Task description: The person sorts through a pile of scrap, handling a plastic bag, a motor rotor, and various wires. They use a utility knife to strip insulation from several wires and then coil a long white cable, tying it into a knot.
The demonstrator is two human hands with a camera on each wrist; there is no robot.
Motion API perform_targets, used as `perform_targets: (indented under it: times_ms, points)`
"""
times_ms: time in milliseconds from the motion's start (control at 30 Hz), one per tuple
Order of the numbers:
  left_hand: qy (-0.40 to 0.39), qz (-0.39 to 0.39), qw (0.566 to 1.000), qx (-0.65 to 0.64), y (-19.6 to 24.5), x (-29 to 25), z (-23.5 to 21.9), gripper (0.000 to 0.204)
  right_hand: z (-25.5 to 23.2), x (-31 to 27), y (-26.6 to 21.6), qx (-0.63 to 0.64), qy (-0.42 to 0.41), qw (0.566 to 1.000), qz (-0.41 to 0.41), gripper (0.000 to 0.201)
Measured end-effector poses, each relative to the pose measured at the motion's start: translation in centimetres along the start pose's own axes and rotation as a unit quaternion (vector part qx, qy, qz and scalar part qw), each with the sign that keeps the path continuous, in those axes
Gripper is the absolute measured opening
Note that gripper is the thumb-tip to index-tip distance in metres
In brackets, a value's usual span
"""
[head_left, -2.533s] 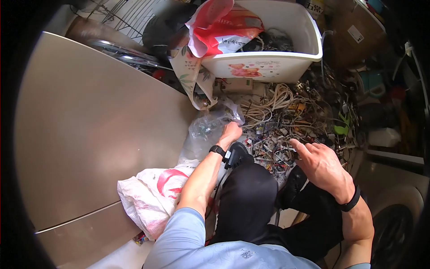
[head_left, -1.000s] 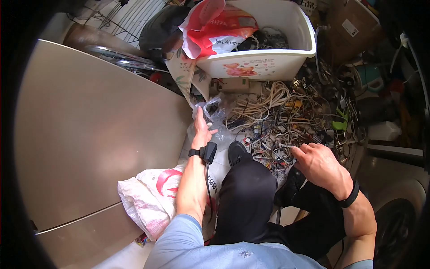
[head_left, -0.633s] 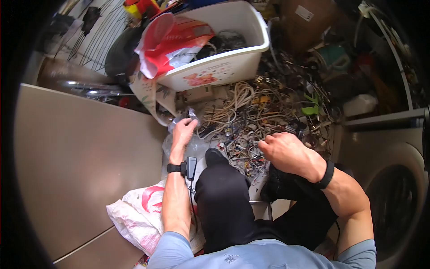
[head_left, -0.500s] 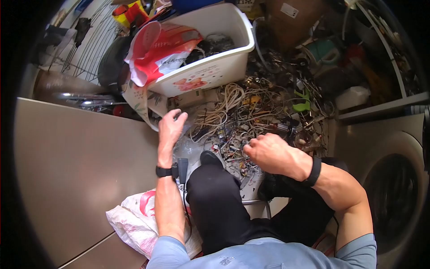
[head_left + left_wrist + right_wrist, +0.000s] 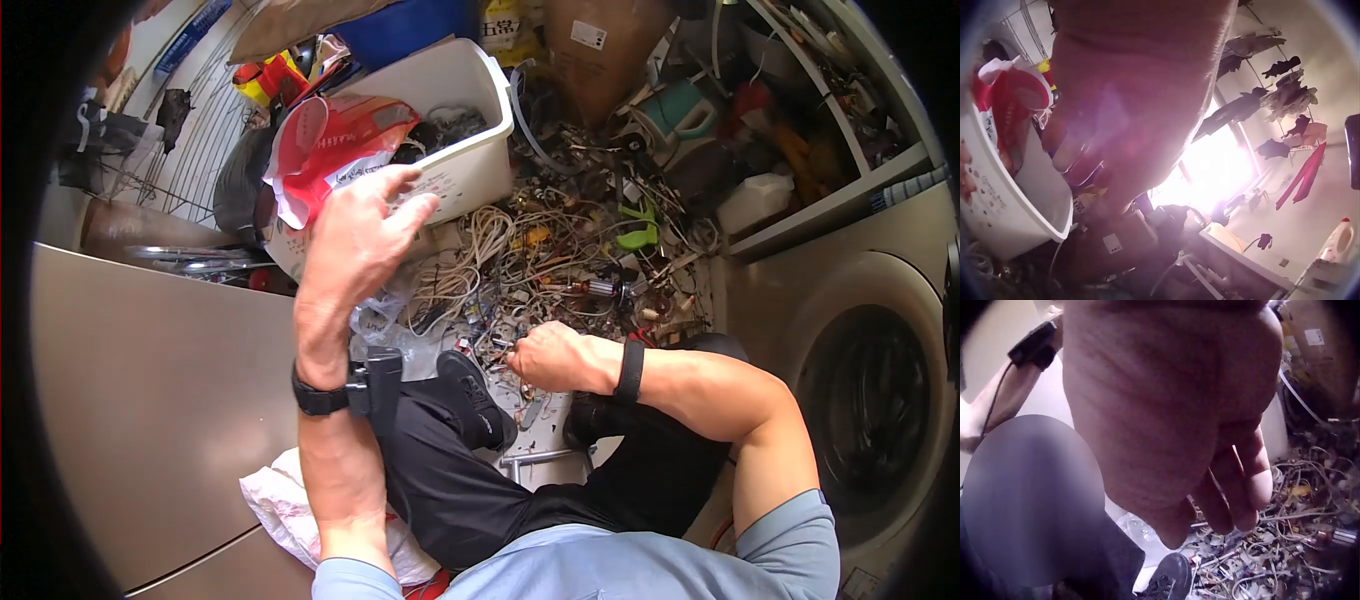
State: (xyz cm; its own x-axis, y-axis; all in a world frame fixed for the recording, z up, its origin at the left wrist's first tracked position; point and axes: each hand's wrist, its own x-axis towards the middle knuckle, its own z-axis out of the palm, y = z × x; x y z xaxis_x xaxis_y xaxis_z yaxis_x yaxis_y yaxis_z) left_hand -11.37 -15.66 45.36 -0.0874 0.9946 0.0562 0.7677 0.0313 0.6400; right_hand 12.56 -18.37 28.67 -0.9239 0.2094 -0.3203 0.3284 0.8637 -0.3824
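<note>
My left hand point(image 5: 355, 235) is raised in front of the white bin point(image 5: 465, 185), thumb and fingers spread apart with nothing seen between them. In the left wrist view its palm fills the top middle, beside the bin's rim. A red and white plastic bag point(image 5: 345, 140) hangs over the bin's near left side. Low over the heap of cables and small parts point(image 5: 560, 270) is my right hand point(image 5: 550, 357). Its fingers point(image 5: 1257, 487) hang loosely bent in the right wrist view, and no held thing shows. A clear plastic bag point(image 5: 400, 335) lies on the floor below the left hand.
A washing machine point(image 5: 865, 390) stands at the right, a large smooth metallic panel point(image 5: 150, 400) at the left. Near the left forearm lies a white sack point(image 5: 285, 505). A cardboard box point(image 5: 600, 60) is behind the heap, and a bright green plastic piece point(image 5: 638, 232) lies on it.
The left hand has left the clear plastic bag and risen toward the body, opening its fingers. The head view has turned right and upward. The right hand stays low over the heap.
</note>
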Motion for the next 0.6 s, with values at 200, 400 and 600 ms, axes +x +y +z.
perform_targets:
  times_ms: [200,400,600]
  points:
    - [-0.042,0.045,0.995,0.081,-3.9,-1.0,6.8,0.036,0.9,0.8,10.6,0.124,-0.168,0.977,0.035,0.028]
    - [-0.167,0.052,0.977,0.125,-4.7,-1.1,6.5,0.041,-0.3,5.6,26.4,0.022,-0.069,0.979,0.190,0.024]
    - [-0.186,0.035,0.972,0.136,-3.7,-1.5,6.2,0.042,3.8,14.1,32.2,0.071,0.070,0.977,0.188,0.047]
